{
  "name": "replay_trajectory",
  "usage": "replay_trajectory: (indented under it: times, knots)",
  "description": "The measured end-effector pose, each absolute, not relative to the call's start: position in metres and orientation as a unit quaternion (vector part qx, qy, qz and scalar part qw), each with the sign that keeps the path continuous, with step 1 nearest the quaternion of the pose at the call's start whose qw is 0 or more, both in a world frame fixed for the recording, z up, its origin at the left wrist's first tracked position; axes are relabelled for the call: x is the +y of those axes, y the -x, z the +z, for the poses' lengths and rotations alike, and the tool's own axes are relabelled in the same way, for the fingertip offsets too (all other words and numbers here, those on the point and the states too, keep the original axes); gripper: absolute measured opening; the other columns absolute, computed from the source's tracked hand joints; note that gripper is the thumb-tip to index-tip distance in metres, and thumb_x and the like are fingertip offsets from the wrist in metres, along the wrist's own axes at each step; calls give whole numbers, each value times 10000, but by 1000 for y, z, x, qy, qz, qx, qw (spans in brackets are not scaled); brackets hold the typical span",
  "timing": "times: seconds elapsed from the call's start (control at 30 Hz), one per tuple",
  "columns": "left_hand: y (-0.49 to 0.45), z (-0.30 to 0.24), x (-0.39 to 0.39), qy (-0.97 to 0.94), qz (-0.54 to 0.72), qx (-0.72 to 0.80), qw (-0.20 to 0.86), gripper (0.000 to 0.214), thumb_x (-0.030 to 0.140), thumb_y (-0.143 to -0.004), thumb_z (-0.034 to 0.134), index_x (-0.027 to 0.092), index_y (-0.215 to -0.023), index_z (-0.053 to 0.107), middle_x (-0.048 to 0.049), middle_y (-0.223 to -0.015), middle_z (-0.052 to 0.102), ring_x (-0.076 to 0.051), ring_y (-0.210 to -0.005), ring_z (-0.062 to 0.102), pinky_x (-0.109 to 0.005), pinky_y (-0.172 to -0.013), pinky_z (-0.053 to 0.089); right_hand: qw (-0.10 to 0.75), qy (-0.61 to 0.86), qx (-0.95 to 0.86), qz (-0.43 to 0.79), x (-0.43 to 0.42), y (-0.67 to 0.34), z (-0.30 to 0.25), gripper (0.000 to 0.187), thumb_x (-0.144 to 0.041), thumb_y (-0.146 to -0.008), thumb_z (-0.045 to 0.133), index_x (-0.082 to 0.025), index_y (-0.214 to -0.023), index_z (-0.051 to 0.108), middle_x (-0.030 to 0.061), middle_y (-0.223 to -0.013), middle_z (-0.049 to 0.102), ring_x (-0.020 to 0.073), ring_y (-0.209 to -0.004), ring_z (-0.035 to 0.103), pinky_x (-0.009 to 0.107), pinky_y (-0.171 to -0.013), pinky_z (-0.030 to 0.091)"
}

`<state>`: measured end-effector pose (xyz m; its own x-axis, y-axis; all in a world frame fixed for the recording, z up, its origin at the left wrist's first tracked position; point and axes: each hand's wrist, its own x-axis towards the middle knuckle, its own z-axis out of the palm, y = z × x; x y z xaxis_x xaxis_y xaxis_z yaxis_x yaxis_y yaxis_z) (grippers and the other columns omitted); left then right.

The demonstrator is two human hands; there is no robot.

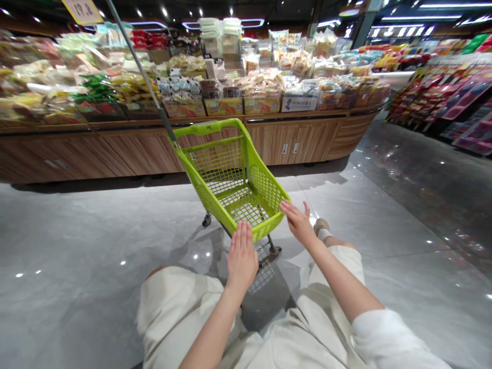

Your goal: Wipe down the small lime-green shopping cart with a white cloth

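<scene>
A small lime-green shopping cart point(230, 174) stands on the grey floor in front of me, its basket empty. My left hand point(241, 256) is stretched out flat with fingers together, its tips at the near rim of the cart. My right hand point(298, 221) is open too, fingers extended and touching the cart's near right corner. Neither hand holds anything. My legs in cream trousers show below.
A long wooden display counter point(146, 146) piled with packaged snacks and bread runs across behind the cart. A thin metal pole point(140, 69) with a price sign slants up from the cart's far left. Shelves of goods point(453, 97) line the right aisle. Glossy floor surrounds me.
</scene>
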<state>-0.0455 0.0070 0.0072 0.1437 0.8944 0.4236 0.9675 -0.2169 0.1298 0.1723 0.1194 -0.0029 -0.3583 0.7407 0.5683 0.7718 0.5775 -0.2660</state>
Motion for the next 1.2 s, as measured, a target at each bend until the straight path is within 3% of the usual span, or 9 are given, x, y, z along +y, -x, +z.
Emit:
replay_trajectory:
  times: [0.17,0.37,0.5,0.7,0.87,1.0,1.2]
  knots:
    - [35,7,12,746,-219,-623,87,785,111,-846,428,56,-1546,80,-183,-1612,212,-259,-1509,128,-470,-1209,261,357,512,-781,-22,126,-158,-3,525,-62,-852,390,-246,-1304,583,89,-1330,632,240,-1299,532,600,-1166,85]
    - [30,5,16,738,-209,-635,90,731,117,-846,435,36,-1528,183,-189,-1602,245,-259,-1507,138,-462,-1215,252,337,432,-836,19,65,-83,-1,555,-82,-861,406,-207,-1394,496,79,-1407,570,201,-1386,425,472,-1204,101]
    - [35,8,13,746,-202,-629,85,762,110,-822,458,32,-1527,179,-191,-1606,225,-255,-1508,139,-459,-1214,253,314,390,-866,15,86,-116,1,554,-72,-861,412,-259,-1370,525,56,-1355,617,188,-1340,485,491,-1207,45]
    - [31,10,11,742,-221,-627,83,789,104,-826,446,65,-1544,124,-176,-1608,232,-251,-1505,157,-466,-1208,267,336,477,-812,-10,146,-184,2,486,-64,-874,371,-254,-1244,621,62,-1291,660,224,-1286,545,582,-1172,49]
    - [24,9,12,734,-210,-640,89,736,103,-839,431,15,-1523,175,-189,-1609,222,-257,-1511,120,-454,-1216,248,366,487,-793,-14,100,-125,0,467,-68,-856,416,-226,-1246,618,80,-1253,681,228,-1289,536,541,-1184,53]
    - [27,7,11,731,-192,-648,95,691,97,-843,426,4,-1503,242,-189,-1599,251,-252,-1508,137,-442,-1220,243,346,433,-832,4,58,-82,-1,492,-98,-880,418,-197,-1346,542,88,-1354,616,200,-1356,463,465,-1198,85]
    - [36,8,9,744,-197,-632,91,731,118,-846,439,39,-1527,187,-163,-1612,228,-242,-1509,138,-442,-1219,246,322,411,-852,-37,110,-153,-5,528,-64,-892,384,-251,-1363,529,59,-1365,609,188,-1335,494,498,-1190,46]
